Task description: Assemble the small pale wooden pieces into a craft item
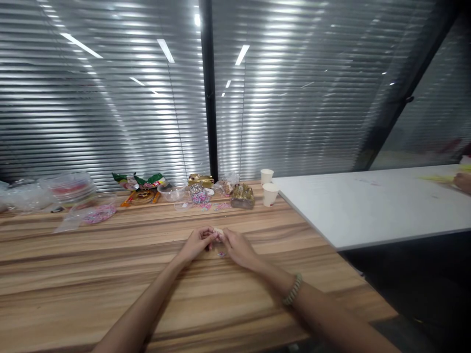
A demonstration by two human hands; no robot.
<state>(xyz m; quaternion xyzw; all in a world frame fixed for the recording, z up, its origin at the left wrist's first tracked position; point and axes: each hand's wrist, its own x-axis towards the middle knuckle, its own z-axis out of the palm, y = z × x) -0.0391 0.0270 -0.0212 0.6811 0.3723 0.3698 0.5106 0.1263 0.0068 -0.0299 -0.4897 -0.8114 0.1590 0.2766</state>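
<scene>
At mid-table, left hand [196, 242] and right hand [237, 247] pinching a small bead piece [218, 234].
Could slip onto wood, joining loose bit [221, 254] beneath.

Two white paper cups [267, 175] [270, 194] at wooden table's [110, 274] far edge. Left of cups: two gold foil packets [200, 180] [242, 195], one green snack bag [143, 181], one clear plastic bowl [171, 192].

On the wooden worktop [110, 274] the left hand [197, 243] and right hand [238, 249] meet fingertip to fingertip around a small pale item [218, 233], too small to identify. A tiny pink piece [221, 254] lies just beneath them. Far along the worktop sit clear plastic containers [96, 208], snack packets [142, 181] and two paper cups [269, 188]. A white table [368, 206] adjoins on the right.
</scene>
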